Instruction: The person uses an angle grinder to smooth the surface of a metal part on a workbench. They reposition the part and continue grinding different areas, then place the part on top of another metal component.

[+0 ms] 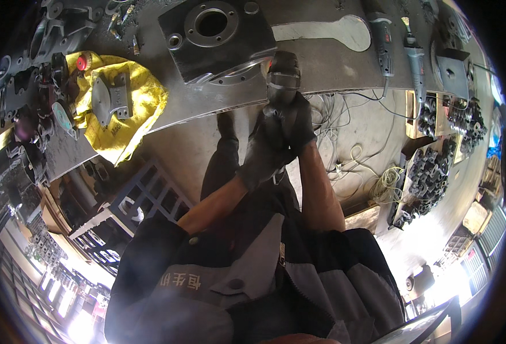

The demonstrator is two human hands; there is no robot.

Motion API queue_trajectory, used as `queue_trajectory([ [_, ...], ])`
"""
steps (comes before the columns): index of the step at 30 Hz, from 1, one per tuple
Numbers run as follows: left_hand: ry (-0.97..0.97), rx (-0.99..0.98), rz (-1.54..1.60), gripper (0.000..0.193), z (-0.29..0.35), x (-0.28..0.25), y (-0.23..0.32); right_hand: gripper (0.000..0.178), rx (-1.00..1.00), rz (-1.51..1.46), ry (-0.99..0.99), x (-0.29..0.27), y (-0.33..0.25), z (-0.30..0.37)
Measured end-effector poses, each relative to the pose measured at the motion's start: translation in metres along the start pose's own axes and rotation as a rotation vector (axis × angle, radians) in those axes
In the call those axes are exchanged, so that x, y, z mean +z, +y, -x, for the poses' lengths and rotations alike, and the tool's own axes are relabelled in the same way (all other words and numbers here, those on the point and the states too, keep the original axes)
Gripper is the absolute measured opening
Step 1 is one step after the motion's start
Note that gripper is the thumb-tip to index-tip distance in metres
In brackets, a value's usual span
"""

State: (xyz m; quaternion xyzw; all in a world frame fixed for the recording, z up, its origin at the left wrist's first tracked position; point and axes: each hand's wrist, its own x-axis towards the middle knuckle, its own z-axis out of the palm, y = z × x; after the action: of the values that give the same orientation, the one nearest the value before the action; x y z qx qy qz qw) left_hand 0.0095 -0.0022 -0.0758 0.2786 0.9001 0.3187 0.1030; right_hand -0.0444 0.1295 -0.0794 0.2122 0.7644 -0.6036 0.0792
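Both my hands wear dark gloves and are closed around a black hand grinder (283, 77). My left hand (261, 152) wraps its rear part, and my right hand (302, 121) grips it from the right side, farther forward. The tool's front end meets the near right edge of a large dark metal block (172, 26), where a small orange glow shows. That block has a round flanged opening and a shiny, worked near edge. The grinder's tip is hidden behind its own body.
A yellow cloth bag (155, 94) with a metal bracket (121, 94) lies left on the metal workbench (322, 74). Two corded grinders, one grey (382, 43) and one blue-grey (415, 63), lie right. Cables (333, 114) trail on the floor beside crates of dark parts (431, 178).
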Motion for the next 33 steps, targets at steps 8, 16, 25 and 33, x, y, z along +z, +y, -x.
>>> queue_trajectory([
  [8,-0.013,-0.424,0.640,0.075,-0.026,0.001,0.004,0.028,-0.022,-0.048,0.004,-0.008,-0.001,-0.024],
  [16,0.180,-0.253,0.406,0.049,-0.017,0.002,0.012,0.027,-0.035,0.149,0.043,-0.005,0.005,-0.016],
  [25,-0.087,-0.280,0.309,0.076,0.009,0.003,0.001,0.040,0.007,0.094,0.003,0.006,-0.003,0.010],
  [33,0.100,-0.050,0.200,0.036,0.050,-0.007,-0.026,0.039,0.065,0.052,-0.003,0.041,-0.007,0.032],
])
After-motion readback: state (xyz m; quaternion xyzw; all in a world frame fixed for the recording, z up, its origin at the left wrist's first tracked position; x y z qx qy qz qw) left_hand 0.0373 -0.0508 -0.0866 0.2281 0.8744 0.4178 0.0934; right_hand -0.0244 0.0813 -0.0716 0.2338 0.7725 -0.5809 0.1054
